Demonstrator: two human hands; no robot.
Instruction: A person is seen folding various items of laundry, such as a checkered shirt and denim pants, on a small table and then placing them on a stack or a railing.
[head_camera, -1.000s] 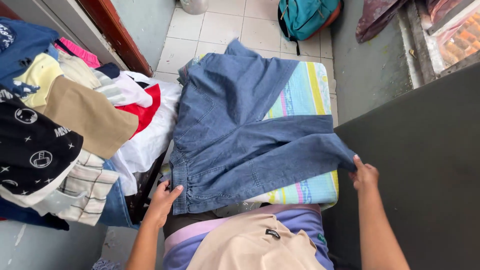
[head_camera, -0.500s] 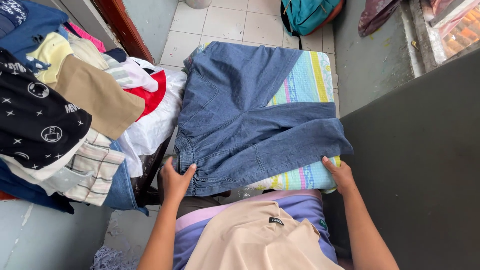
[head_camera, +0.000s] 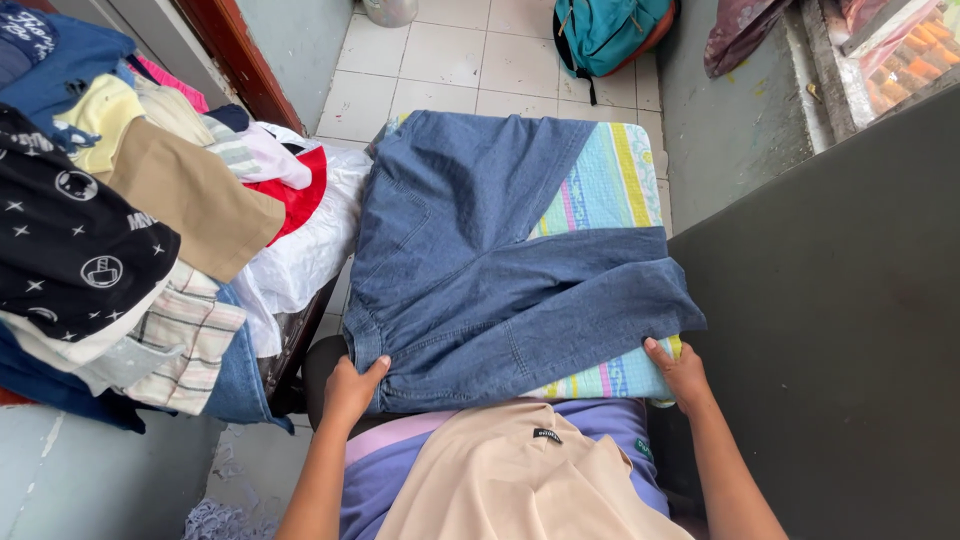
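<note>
Fingers (head_camera: 372, 368) of the left hand (head_camera: 350, 390) are pinching the blue denim trousers (head_camera: 470, 270) at seven o'clock; the right hand (head_camera: 682, 375) is gripping the leg hem at four, best pulling evenly flat over the striped pastel padded counter (head_camera: 610, 180).

White tiled floor (head_camera: 450, 55) in daylight, a teal backpack (head_camera: 610, 30) lying on it by the grey wall (head_camera: 735, 140). Reddish-brown door frame (head_camera: 240, 60) at left, beside a heap of mixed clothes (head_camera: 130, 220). Dark grey surface (head_camera: 840, 300) fills the right.
</note>
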